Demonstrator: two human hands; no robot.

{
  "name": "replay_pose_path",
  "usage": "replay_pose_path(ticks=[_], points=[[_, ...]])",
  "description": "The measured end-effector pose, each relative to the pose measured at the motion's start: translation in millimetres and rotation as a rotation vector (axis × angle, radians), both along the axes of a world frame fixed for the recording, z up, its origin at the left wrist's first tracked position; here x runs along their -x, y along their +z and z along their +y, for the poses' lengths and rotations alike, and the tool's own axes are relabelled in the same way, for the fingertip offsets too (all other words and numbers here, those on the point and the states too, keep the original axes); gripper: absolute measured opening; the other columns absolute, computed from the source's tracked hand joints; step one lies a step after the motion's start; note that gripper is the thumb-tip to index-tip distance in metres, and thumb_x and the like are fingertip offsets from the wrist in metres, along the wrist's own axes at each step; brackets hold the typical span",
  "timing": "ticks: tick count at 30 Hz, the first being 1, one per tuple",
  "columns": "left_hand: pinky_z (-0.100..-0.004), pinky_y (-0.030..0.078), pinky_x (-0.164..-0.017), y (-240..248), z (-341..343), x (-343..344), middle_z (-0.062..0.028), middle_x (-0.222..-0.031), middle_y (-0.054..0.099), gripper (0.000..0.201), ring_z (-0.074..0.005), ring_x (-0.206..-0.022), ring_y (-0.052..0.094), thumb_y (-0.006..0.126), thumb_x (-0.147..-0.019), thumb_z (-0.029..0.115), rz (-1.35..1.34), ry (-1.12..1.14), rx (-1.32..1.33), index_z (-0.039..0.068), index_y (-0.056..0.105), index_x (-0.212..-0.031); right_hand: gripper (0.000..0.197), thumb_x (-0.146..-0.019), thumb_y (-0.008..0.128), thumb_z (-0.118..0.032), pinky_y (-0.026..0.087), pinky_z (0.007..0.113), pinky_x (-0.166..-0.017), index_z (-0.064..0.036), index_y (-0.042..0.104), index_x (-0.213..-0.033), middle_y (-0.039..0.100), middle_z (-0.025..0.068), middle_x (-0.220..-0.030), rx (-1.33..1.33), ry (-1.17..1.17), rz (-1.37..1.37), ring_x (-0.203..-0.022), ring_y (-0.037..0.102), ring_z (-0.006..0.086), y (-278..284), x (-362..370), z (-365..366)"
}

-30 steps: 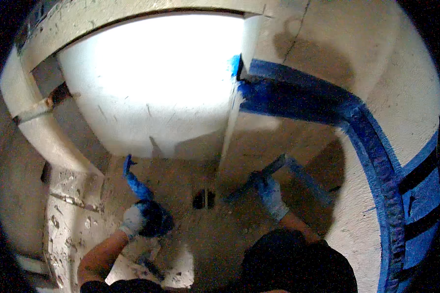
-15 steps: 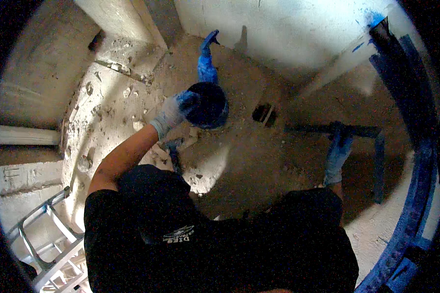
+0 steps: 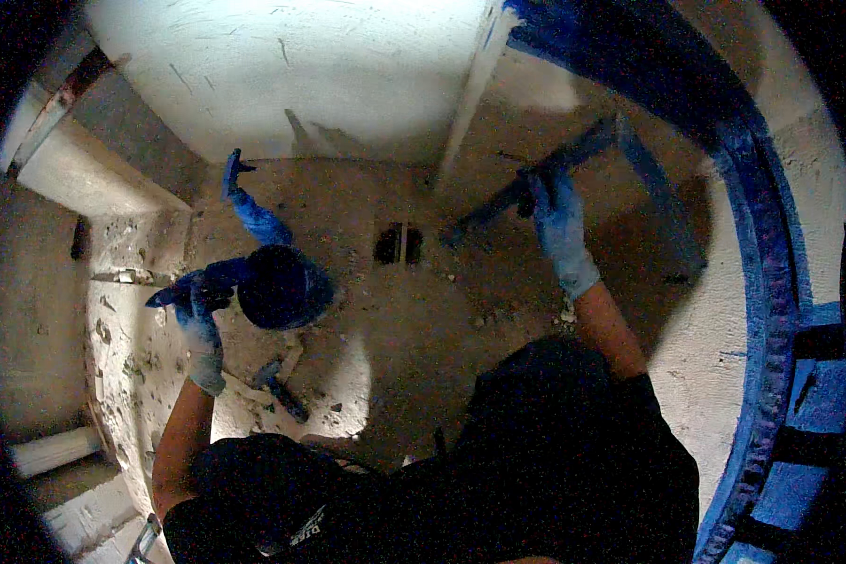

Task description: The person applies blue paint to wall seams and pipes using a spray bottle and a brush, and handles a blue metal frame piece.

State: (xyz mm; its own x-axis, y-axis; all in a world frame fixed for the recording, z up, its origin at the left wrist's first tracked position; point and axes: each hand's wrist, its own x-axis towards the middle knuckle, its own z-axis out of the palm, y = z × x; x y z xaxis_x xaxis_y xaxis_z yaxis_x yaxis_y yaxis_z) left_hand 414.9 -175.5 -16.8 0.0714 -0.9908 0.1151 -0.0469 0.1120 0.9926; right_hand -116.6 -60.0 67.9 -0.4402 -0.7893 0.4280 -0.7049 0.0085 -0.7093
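Against the left side of a round, dark blue-coated container [image 3: 287,291] lies an elongated dark blue piece [image 3: 226,273]. My left hand [image 3: 199,329], in a pale, blue-stained glove, is closed around that piece; whether it is joined to the container cannot be told. From the container's far side a bent blue-coated piece [image 3: 261,221] sticks out. My right hand [image 3: 560,226], also in a stained pale glove, has its fingers closed over a dark item at an L-shaped dark blue strip [image 3: 587,141]. What that item is, and whether it belongs to the strip, cannot be made out.
A dark opening [image 3: 399,244] with a bar across it sits in the brown floor. Blue-stained tool [image 3: 282,390] lies near my left knee among rubble. A pale wall [image 3: 320,75] rises ahead. A thick blue band [image 3: 757,244] curves down the right, beside rough pale surface [image 3: 696,376].
The whole view has swung to the right. My left hand sits lower and farther left of the container, exposing the elongated piece. My right hand stays at the dark strip.
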Motion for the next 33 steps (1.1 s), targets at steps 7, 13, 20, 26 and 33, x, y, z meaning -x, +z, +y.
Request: replay_pose_path(ticks=[7, 13, 20, 26, 33], points=[[-0.0317, 0.05, -0.071, 35.5, 3.8, 19.6, -0.0091, -0.095, 0.061, 0.028, -0.0199, -0.079, 0.061, 0.051, -0.093, 0.028, 0.099, -0.081, 0.01, 0.005, 0.052, -0.11, 0.025, -0.088, 0.056, -0.012, 0.05, 0.035, -0.072, -0.0023, 0.056, -0.112, 0.064, 0.0144, -0.096, 0.05, 0.06, 0.157, -0.082, 0.062, 0.0254, 35.1, 9.4, -44.6], [-0.0338, 0.05, -0.072, 16.2, 14.3, 15.0, -0.0096, -0.103, 0.061, 0.03, -0.0207, -0.084, 0.061, 0.052, -0.093, 0.026, 0.166, 0.016, -0.012, 0.005, 0.051, -0.114, 0.013, -0.083, 0.062, -0.009, 0.051, 0.035, -0.063, -0.0005, 0.063, -0.093, 0.063, 0.0152, -0.081, 0.239, 0.104, 0.482, -0.067, 0.062, 0.0267, 41.7, 14.4, -79.1], [-0.035, 0.049, -0.078, 4.3, 13.9, 10.6, -0.0099, -0.107, 0.059, 0.031, -0.0223, -0.09, 0.061, 0.052, -0.093, 0.026, 0.112, -0.005, -0.054, 0.005, 0.05, -0.116, 0.013, -0.081, 0.066, -0.013, 0.051, 0.033, -0.063, -0.0022, 0.062, -0.087, 0.063, 0.0129, -0.076, 0.181, 0.046, 0.509, -0.069, 0.064, 0.0235, 32.5, 24.7, -92.4], [-0.0351, 0.049, -0.079, 8.4, 15.1, 9.3, -0.0097, -0.108, 0.058, 0.031, -0.023, -0.092, 0.061, 0.051, -0.093, 0.026, 0.111, -0.03, -0.089, 0.004, 0.052, -0.115, 0.016, -0.084, 0.064, -0.017, 0.051, 0.033, -0.06, -0.0027, 0.061, -0.09, 0.065, 0.0116, -0.075, 0.17, 0.043, 0.316, -0.068, 0.064, 0.0206, 50.1, 12.1, -85.1], [-0.0355, 0.05, -0.081, -2.4, 12.1, 8.5, -0.0108, -0.111, 0.055, 0.03, -0.0238, -0.093, 0.06, 0.05, -0.093, 0.025, 0.136, 0.047, -0.065, 0.004, 0.052, -0.115, 0.017, -0.085, 0.062, -0.019, 0.05, 0.037, -0.06, -0.0039, 0.062, -0.093, 0.065, 0.0162, -0.08, 0.18, -0.052, 0.555, -0.067, 0.064, 0.0286, 45.9, 24.3, -90.5]])
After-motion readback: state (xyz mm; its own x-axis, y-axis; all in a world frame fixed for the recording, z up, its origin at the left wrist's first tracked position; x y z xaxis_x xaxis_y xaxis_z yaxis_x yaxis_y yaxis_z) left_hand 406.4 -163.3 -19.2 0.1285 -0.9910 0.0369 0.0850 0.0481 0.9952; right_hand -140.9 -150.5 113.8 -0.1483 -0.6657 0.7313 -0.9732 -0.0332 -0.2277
